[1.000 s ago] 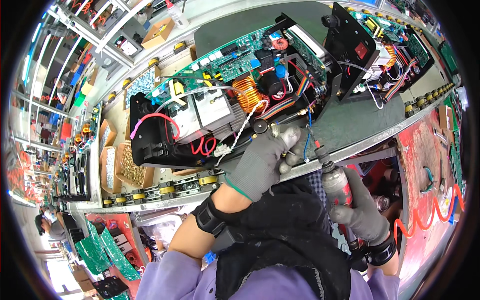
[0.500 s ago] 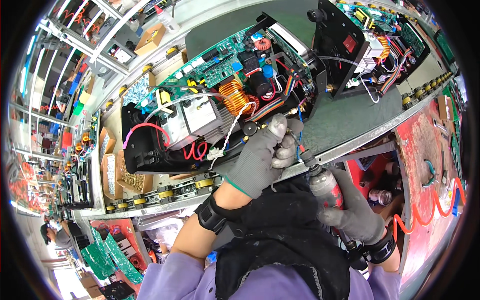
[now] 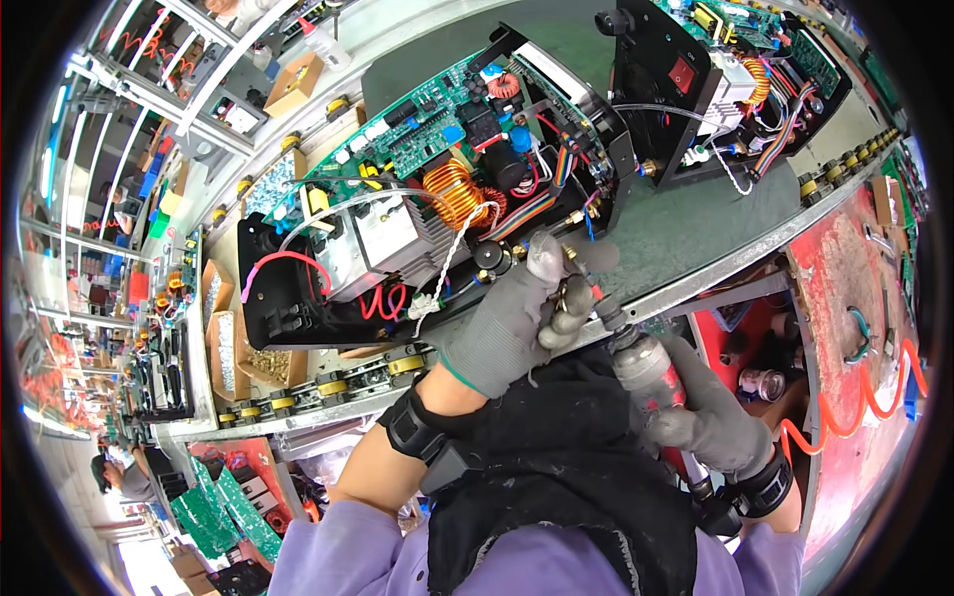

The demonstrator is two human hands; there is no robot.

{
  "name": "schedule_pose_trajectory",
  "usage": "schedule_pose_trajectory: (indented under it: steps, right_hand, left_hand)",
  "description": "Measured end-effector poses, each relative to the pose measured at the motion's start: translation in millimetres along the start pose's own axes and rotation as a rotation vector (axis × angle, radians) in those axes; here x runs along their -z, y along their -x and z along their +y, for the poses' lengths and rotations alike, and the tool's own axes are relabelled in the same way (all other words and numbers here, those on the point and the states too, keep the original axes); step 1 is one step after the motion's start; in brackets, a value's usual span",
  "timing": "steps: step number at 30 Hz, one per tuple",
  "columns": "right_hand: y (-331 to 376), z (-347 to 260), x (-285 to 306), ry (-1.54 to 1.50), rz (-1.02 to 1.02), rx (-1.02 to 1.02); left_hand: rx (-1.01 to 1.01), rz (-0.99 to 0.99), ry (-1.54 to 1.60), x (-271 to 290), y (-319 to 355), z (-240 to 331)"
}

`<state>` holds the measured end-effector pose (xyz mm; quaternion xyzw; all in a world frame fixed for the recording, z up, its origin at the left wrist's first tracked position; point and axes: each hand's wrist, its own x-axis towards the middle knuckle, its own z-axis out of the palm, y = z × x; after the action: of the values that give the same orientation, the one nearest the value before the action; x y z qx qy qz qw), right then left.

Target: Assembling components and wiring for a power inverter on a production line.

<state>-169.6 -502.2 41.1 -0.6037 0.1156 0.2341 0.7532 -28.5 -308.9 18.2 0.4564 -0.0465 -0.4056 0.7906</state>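
My left hand (image 3: 502,328), in a grey glove, is closed at the front edge of an opened electronics chassis (image 3: 288,323). Its fingers are curled beside the thumb; a small brass-coloured piece shows at the fingertips, but what they grip is mostly hidden. Wrapped in my gloved right hand (image 3: 720,422) is a power driver (image 3: 646,368) with a grey and red body. The driver's dark nose points up and left, close to my left fingers. The chassis holds a green circuit board (image 3: 412,144), a copper-wound coil (image 3: 455,194), a silver heatsink (image 3: 388,238) and a twisted white wire (image 3: 462,243).
A second opened chassis (image 3: 651,99) with a red switch stands at the right on the dark green mat (image 3: 686,233). Rollers (image 3: 405,365) run along the line's near edge. Cardboard boxes of small parts (image 3: 270,366) sit at the left. An orange coiled hose (image 3: 835,437) hangs at the right.
The view has shifted slightly. A blue wire that hung beside my left fingers now lies apart from them, near the chassis. The driver's nose stays close to my left hand.
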Motion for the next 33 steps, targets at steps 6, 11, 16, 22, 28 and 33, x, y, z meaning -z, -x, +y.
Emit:
schedule_pose_trajectory:
  steps: [6, 11, 16, 22, 28, 33]
  right_hand:
    - [-20.2, -0.5, 10.5, 0.030, 0.128, 0.122]
    - [-46.3, -9.6, 1.5, 0.011, 0.053, 0.169]
    - [-61.9, -16.3, -1.3, 0.049, 0.205, 0.039]
    - [-80.4, -13.6, -10.8, 0.053, 0.288, 0.083]
    - [-88.8, -27.3, -20.2, -0.036, 0.329, 0.010]
    - [-90.6, -34.4, -21.9, -0.120, 0.328, -0.023]
  left_hand:
    - [0.434, -0.003, -0.573, -7.7, 59.5, 87.3]
    - [-0.398, 0.238, -1.916, -36.7, 109.7, 252.4]
    - [-0.004, -0.053, -1.792, 0.3, -76.3, 277.4]
    - [0.449, -0.069, -1.538, 50.0, -163.7, 216.6]
    - [0.470, -0.109, -1.502, 78.9, -137.4, 208.1]
    - [0.471, -0.144, -1.486, 86.9, -138.6, 201.3]
